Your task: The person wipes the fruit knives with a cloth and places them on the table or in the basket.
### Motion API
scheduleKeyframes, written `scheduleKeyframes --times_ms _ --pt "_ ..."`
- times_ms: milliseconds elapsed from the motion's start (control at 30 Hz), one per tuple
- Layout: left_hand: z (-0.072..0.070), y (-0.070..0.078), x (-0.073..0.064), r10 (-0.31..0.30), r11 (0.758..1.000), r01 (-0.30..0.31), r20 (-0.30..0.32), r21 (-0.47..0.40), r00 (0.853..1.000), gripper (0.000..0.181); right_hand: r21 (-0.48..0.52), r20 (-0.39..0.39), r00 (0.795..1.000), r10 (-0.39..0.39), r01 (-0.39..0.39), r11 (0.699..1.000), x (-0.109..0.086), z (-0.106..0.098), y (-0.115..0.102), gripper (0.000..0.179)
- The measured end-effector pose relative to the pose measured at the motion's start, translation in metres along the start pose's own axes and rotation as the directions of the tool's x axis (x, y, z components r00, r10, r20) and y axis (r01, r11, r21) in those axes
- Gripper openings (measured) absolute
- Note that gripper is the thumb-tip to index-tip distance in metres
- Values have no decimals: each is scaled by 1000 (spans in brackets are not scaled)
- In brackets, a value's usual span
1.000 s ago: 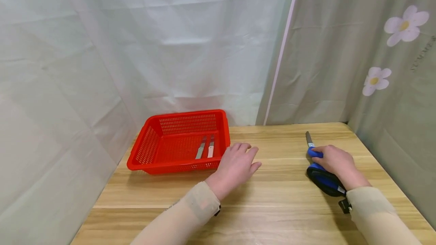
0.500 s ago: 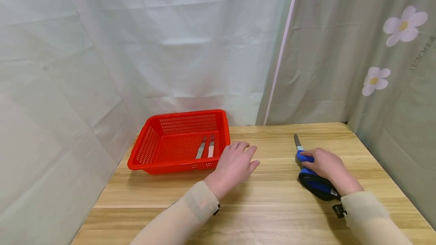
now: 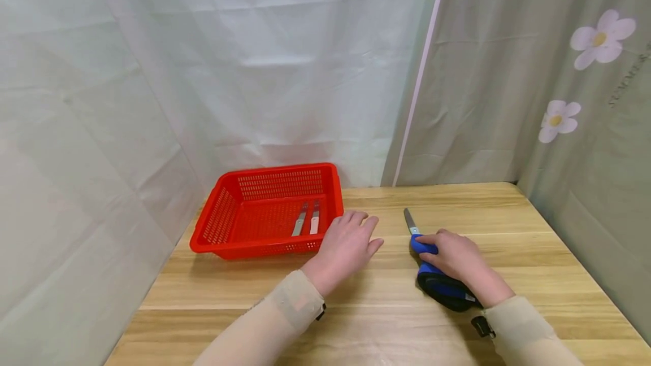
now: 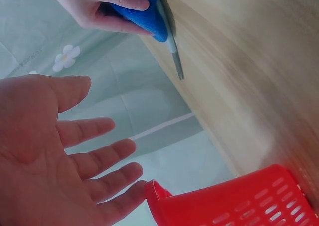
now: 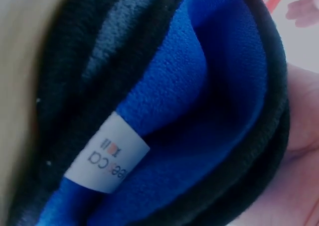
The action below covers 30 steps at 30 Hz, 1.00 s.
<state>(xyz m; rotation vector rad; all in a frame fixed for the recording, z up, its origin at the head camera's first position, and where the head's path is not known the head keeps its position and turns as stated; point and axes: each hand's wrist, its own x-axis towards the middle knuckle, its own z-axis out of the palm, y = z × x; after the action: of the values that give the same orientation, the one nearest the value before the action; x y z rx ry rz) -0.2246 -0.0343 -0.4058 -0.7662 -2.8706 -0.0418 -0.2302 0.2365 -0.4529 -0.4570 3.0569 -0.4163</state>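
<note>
My right hand (image 3: 458, 256) grips a blue fleece piece (image 3: 426, 244) with a black-edged, cuff-like opening. From the fleece's far end sticks a slim tool (image 3: 410, 222) with a dark grey blade and a pale lower part; the fabric hides the rest of it. The right wrist view looks into the opening, where a white tag (image 5: 107, 153) shows. My left hand (image 3: 346, 247) hovers palm down by the red basket's (image 3: 333, 185) right front corner, fingers loosely spread and holding nothing. Its little finger overlaps the rim in the left wrist view; I cannot tell whether they touch.
Two slim tools lie side by side inside the basket: one with a grey-green handle (image 3: 298, 227), one with a whitish handle (image 3: 314, 225). The wooden table (image 3: 386, 309) meets a pale curtain (image 3: 305, 72) at the back and on both sides.
My right hand has moved left and slightly toward me, bringing the blue fleece and slim tool closer to the left hand. The left hand has barely shifted.
</note>
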Motion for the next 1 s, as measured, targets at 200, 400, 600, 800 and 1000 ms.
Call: scheduleKeyframes --times_ms 200,400,600,800,1000 --pt "2 0 1 5 1000 -5 1 7 1000 58 20 -34 999 -16 17 1000 -5 10 -22 40" --pt "8 5 2 49 998 -48 -28 49 998 56 61 -66 998 -14 18 998 -11 10 -28 40" --pt "17 16 6 86 994 -84 -28 70 996 54 63 -101 995 0 6 998 -18 -5 -21 42" --pt "35 25 17 53 998 -52 51 -30 997 54 39 -167 986 11 -4 999 -21 -16 -9 40" --pt "52 40 24 56 998 -58 74 20 996 48 23 -140 989 53 -50 998 -24 -21 5 42"
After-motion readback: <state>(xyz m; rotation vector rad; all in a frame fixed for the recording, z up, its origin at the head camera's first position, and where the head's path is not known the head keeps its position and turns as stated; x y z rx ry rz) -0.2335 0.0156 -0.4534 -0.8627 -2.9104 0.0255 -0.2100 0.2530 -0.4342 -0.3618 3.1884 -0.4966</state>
